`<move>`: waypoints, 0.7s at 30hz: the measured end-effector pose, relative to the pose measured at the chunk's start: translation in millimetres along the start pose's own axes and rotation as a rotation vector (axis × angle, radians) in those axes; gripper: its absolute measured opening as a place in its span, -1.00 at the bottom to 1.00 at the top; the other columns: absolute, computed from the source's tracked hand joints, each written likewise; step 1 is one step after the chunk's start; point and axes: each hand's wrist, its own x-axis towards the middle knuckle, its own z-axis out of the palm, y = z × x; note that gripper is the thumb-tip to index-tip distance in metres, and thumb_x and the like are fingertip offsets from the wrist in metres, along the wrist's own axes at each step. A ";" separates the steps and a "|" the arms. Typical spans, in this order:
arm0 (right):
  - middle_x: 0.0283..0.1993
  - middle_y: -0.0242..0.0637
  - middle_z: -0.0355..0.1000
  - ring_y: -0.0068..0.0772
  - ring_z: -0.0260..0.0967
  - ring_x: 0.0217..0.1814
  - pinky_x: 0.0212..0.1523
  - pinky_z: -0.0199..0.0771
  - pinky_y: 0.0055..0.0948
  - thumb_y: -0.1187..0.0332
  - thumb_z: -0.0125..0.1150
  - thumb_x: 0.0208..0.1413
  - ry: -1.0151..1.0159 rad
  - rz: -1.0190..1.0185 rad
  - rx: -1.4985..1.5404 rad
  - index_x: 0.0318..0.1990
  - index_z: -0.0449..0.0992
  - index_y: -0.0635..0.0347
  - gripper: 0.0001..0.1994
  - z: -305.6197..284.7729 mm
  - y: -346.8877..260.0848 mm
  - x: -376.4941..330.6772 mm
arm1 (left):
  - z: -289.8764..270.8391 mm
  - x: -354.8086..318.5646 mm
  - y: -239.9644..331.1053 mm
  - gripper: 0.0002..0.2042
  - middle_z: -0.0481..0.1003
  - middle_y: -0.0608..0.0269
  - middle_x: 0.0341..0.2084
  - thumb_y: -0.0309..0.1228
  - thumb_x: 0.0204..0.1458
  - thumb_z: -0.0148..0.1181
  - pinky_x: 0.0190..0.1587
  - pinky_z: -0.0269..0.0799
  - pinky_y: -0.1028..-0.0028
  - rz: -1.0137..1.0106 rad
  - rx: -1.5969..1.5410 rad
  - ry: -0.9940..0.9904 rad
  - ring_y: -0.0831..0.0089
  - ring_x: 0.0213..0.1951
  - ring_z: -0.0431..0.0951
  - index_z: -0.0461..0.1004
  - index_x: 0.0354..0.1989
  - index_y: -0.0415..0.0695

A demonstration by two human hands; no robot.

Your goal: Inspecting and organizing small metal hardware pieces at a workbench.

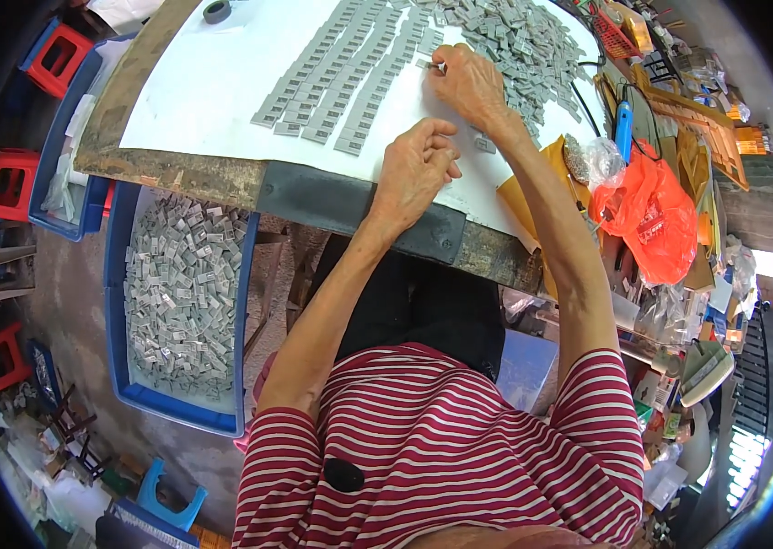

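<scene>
Rows of small flat grey rectangular pieces [327,82], each with a darker patch, lie in slanting strips on the white sheet [190,101]. A heap of loose grey pieces [519,50] spreads behind and right of my right hand [471,84]. That hand's thumb and fingers are pinched at a small grey piece [424,64] beside the rightmost row; the fingers partly hide it. My left hand [416,172] hovers over the sheet near the table's front edge, its fingers loosely curled and somewhat apart, with nothing seen in them. A few stray pieces [484,144] lie below my right wrist.
Below the table's left side stands a blue bin [115,320] full of grey pieces. A black tape roll [216,12] lies far left on the sheet. To the right are a red plastic bag [652,215], a blue-handled tool [623,128] and cables. Red stools [10,186] stand left.
</scene>
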 end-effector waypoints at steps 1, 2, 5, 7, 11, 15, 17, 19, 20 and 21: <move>-0.26 -0.03 0.42 -0.01 0.39 -0.29 -0.28 0.37 -0.21 0.33 0.08 -0.12 0.000 0.000 0.000 -0.30 0.49 0.20 -0.78 0.1 0.9 -0.5 | 0.2 -0.1 0.2 -0.76 0.42 0.19 -0.52 -0.62 -0.06 -0.07 -0.49 0.35 0.62 -0.002 0.004 -0.003 0.57 -0.54 0.45 0.32 -0.17 -0.39; -0.27 -0.04 0.42 -0.02 0.40 -0.30 -0.29 0.37 -0.21 0.33 0.08 -0.12 0.015 -0.013 0.007 -0.29 0.48 0.19 -0.78 0.1 1.9 -1.1 | 0.3 -0.2 0.5 -0.76 0.42 0.18 -0.52 -0.62 -0.06 -0.08 -0.49 0.35 0.62 -0.003 0.008 -0.006 0.57 -0.54 0.45 0.32 -0.17 -0.39; -0.28 -0.07 0.43 -0.05 0.40 -0.32 -0.31 0.38 -0.23 0.34 0.08 -0.11 0.041 -0.020 0.026 -0.29 0.47 0.19 -0.79 1.3 2.7 -2.8 | 0.6 -1.4 3.1 -0.76 0.42 0.17 -0.51 -0.62 -0.06 -0.09 -0.49 0.36 0.61 -0.013 0.025 -0.005 0.56 -0.54 0.45 0.32 -0.17 -0.38; -0.28 -0.10 0.43 -0.07 0.40 -0.34 -0.32 0.38 -0.25 0.34 0.08 -0.11 0.054 -0.014 0.037 -0.29 0.47 0.19 -0.79 2.1 2.8 -4.1 | 0.0 -1.9 4.1 -0.75 0.43 0.18 -0.48 -0.62 -0.05 -0.08 -0.47 0.36 0.64 -0.030 0.029 -0.017 0.58 -0.51 0.45 0.32 -0.15 -0.39; -0.30 -0.17 0.43 -0.12 0.40 -0.36 -0.33 0.38 -0.27 0.36 0.08 -0.10 0.079 -0.028 0.057 -0.31 0.46 0.19 -0.82 3.9 4.8 -4.7 | 0.2 -1.5 3.0 -0.74 0.44 0.19 -0.44 -0.63 -0.04 -0.08 -0.46 0.36 0.67 -0.042 0.029 -0.037 0.59 -0.49 0.45 0.33 -0.14 -0.39; -0.31 -0.18 0.43 -0.13 0.40 -0.38 -0.35 0.37 -0.28 0.37 0.08 -0.09 0.086 -0.040 0.088 -0.34 0.46 0.19 -0.85 6.8 7.1 -2.4 | -0.5 -0.7 1.3 -0.76 0.44 0.19 -0.44 -0.62 -0.04 -0.07 -0.46 0.36 0.67 -0.040 0.041 -0.042 0.60 -0.49 0.45 0.34 -0.16 -0.38; -0.31 -0.18 0.43 -0.12 0.40 -0.38 -0.36 0.37 -0.28 0.37 0.08 -0.10 0.080 -0.040 0.090 -0.35 0.46 0.19 -0.85 5.5 4.8 -1.2 | -0.9 -1.2 2.0 -0.76 0.43 0.19 -0.44 -0.62 -0.04 -0.07 -0.45 0.36 0.67 -0.054 0.038 -0.044 0.60 -0.49 0.45 0.35 -0.17 -0.38; -0.32 -0.17 0.43 -0.12 0.39 -0.39 -0.37 0.37 -0.28 0.37 0.08 -0.10 0.075 -0.038 0.091 -0.35 0.46 0.19 -0.85 5.5 3.7 0.2 | -1.0 -0.9 1.9 -0.77 0.43 0.20 -0.45 -0.62 -0.04 -0.07 -0.45 0.36 0.67 -0.054 0.038 -0.045 0.60 -0.49 0.46 0.35 -0.17 -0.37; -0.32 -0.17 0.43 -0.11 0.39 -0.39 -0.37 0.37 -0.28 0.37 0.07 -0.10 0.083 -0.034 0.087 -0.36 0.46 0.19 -0.86 6.1 3.7 0.9 | -0.9 -0.6 2.0 -0.77 0.43 0.20 -0.45 -0.61 -0.04 -0.07 -0.45 0.36 0.67 -0.055 0.036 -0.048 0.60 -0.48 0.46 0.35 -0.17 -0.37; -0.32 -0.17 0.43 -0.10 0.39 -0.39 -0.37 0.37 -0.28 0.37 0.07 -0.10 0.090 -0.030 0.083 -0.37 0.46 0.19 -0.86 6.8 3.6 1.6 | -0.8 -0.6 2.3 -0.77 0.43 0.20 -0.45 -0.61 -0.04 -0.07 -0.45 0.36 0.67 -0.055 0.036 -0.047 0.60 -0.48 0.46 0.35 -0.17 -0.37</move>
